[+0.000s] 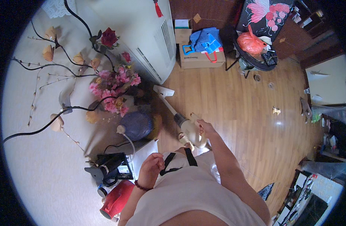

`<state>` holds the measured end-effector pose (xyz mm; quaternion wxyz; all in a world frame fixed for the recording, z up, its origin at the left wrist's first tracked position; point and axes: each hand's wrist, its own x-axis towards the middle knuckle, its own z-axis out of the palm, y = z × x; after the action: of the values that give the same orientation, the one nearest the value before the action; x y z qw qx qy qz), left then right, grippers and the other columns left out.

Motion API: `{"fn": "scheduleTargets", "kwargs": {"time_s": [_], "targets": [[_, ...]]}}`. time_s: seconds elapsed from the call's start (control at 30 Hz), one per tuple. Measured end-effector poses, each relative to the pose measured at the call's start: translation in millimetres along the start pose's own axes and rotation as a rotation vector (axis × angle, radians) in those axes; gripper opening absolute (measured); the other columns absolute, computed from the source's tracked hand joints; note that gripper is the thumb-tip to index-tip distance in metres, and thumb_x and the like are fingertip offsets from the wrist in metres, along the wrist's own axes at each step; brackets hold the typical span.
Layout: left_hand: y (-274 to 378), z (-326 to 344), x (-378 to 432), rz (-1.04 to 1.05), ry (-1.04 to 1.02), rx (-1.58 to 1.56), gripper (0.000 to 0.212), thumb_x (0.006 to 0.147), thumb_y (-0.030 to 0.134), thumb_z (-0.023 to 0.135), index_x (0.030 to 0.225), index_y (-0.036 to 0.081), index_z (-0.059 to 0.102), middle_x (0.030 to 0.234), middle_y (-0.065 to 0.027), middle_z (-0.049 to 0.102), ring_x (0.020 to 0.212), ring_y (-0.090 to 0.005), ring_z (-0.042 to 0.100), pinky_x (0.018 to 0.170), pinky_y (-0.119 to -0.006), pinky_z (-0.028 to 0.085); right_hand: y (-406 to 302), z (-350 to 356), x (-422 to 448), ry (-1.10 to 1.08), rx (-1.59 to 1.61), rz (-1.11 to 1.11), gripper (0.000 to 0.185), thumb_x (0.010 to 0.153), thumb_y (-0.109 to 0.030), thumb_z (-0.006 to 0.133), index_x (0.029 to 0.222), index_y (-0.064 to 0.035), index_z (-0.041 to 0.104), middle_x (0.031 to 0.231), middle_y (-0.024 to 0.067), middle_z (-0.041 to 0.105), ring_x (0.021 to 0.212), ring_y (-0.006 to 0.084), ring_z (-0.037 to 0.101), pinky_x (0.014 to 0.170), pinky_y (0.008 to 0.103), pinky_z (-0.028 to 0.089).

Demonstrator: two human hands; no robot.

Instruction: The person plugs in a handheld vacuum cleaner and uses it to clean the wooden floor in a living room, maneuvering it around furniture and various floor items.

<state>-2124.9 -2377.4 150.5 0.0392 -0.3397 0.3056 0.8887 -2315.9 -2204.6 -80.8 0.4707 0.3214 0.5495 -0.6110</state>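
Observation:
My right hand (206, 128) grips the handle of a cream stick vacuum cleaner (191, 131), held in front of my legs. The vacuum's tube slants up and left to a white floor head (164, 91), which lies on the wooden floor near the base of a tall white appliance. My left hand (151, 168) hangs before my waist with its fingers curled and nothing visible in them; a dark bead bracelet (141, 186) is on its wrist. Close to it on the left are a black electric device (108, 169) and a red object (119, 199). One slipper (185, 139) shows beside the vacuum.
Artificial flowers (112, 93) and a blue water bottle (136, 125) stand at the left. A cardboard box (202, 59) with blue cloth lies by the wall, next to a dark chair (259, 63) holding a red plastic bag (250, 42). A small gold-coloured item (276, 110) lies on the floor.

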Motion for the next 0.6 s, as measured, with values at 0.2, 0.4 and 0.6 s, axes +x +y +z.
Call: {"fn": "scheduleTargets", "kwargs": {"time_s": [0.2, 0.4, 0.6], "targets": [[1.5, 7.4, 17.7, -0.056, -0.034, 0.0, 0.017, 0.078, 0.012, 0.044, 0.091, 0.001, 0.049, 0.069, -0.0023, 0.046, 0.064, -0.0113, 0.044, 0.06, -0.022, 0.035, -14.9, -84.7, -61.7, 0.048, -0.231, 0.0, 0.028, 0.07, -0.031, 0.061, 0.062, -0.0089, 0.047, 0.049, 0.0012, 0.039, 0.04, 0.0101, 0.038, 0.034, 0.0261, 0.031], [-4.3, 17.4, 39.2, -0.122, -0.106, 0.011, 0.018, 0.078, 0.013, 0.048, 0.09, 0.0, 0.048, 0.068, -0.0035, 0.048, 0.064, -0.0137, 0.046, 0.06, -0.024, 0.037, 16.4, -161.5, -134.5, 0.173, -1.368, -0.317, 0.043, 0.068, -0.044, 0.055, 0.072, -0.0015, 0.057, 0.063, 0.013, 0.056, 0.057, 0.0223, 0.055, 0.049, 0.0341, 0.044], [-9.7, 36.6, 53.7, -0.186, -0.149, 0.02, 0.018, 0.078, 0.012, 0.048, 0.091, 0.0, 0.049, 0.068, -0.0033, 0.047, 0.064, -0.0121, 0.044, 0.059, -0.023, 0.035, 59.8, -174.7, -213.2, 0.377, -1.647, -0.164, 0.049, 0.064, -0.048, 0.053, 0.082, -0.0025, 0.059, 0.082, 0.0178, 0.058, 0.079, 0.0298, 0.056, 0.069, 0.0385, 0.045]]}}
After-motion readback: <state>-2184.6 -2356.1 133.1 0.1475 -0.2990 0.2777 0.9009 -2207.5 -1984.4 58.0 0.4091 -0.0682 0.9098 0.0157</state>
